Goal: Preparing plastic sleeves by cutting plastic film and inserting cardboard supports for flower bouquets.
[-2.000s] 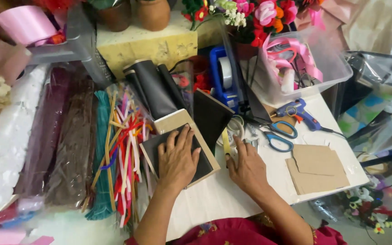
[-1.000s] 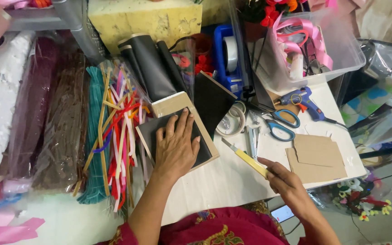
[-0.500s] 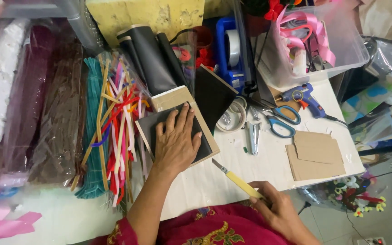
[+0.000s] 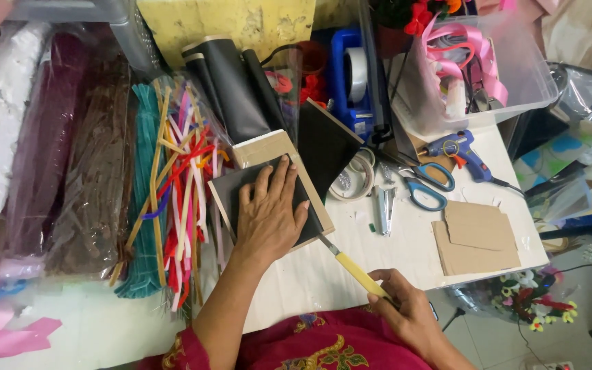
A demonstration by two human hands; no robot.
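My left hand (image 4: pixel 268 212) presses flat on a black sheet (image 4: pixel 226 190) that lies on a tan cardboard piece (image 4: pixel 263 148) at the table's middle. My right hand (image 4: pixel 405 308) grips a yellow-handled utility knife (image 4: pixel 352 268). Its blade tip touches the lower right edge of the cardboard, just beside my left hand. A second black sheet (image 4: pixel 323 145) leans up behind the cardboard, and black rolls (image 4: pixel 227 82) lie beyond it.
Bundles of coloured strips (image 4: pixel 179 185) and wrapped rolls (image 4: pixel 97 164) lie at the left. To the right are blue scissors (image 4: pixel 427 183), a blue glue gun (image 4: pixel 457 149), tape rings (image 4: pixel 354 175), cardboard pieces (image 4: pixel 477 236), a blue tape dispenser (image 4: pixel 354 75) and a clear bin (image 4: pixel 515 75) of pink ribbon.
My right hand picked up the knife from near the scissors, pulled back toward my body, and now has the blade at the cardboard's edge. The left hand stayed pressed on the black sheet.
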